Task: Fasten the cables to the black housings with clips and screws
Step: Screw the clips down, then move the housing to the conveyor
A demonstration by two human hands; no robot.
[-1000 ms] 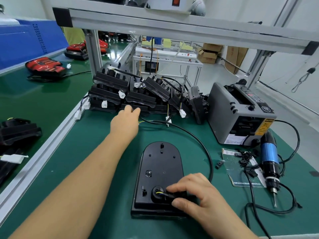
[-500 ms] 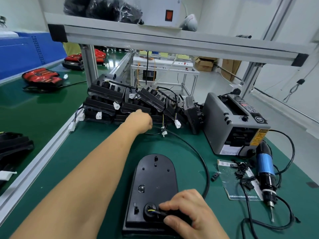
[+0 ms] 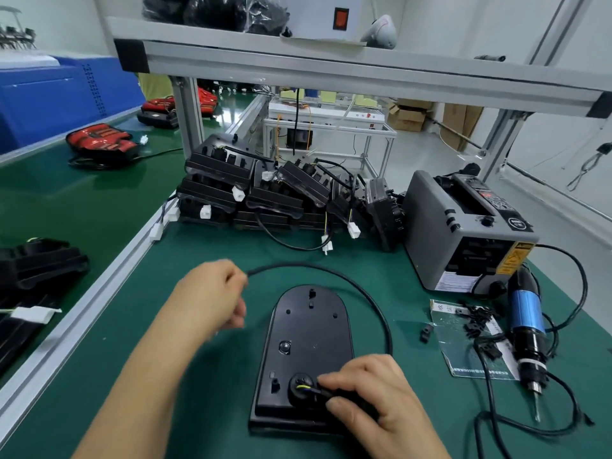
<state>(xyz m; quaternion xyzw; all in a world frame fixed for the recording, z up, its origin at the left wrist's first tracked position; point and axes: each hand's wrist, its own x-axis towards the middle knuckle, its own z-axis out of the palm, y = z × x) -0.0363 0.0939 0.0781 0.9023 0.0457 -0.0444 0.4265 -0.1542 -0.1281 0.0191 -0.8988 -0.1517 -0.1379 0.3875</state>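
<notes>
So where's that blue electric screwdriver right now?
In the head view the screwdriver lies on the green mat at the far right, just in front of the grey tape dispenser and right of the black clips.

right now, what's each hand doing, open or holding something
Left hand: closed, gripping the black cable.
Right hand: closed, pinching the same cable where it enters the black housing.

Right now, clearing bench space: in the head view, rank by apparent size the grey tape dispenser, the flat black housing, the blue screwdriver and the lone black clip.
1-2. grey tape dispenser and flat black housing: look alike; the housing is nearer, so unranked.
3. blue screwdriver
4. lone black clip
</notes>
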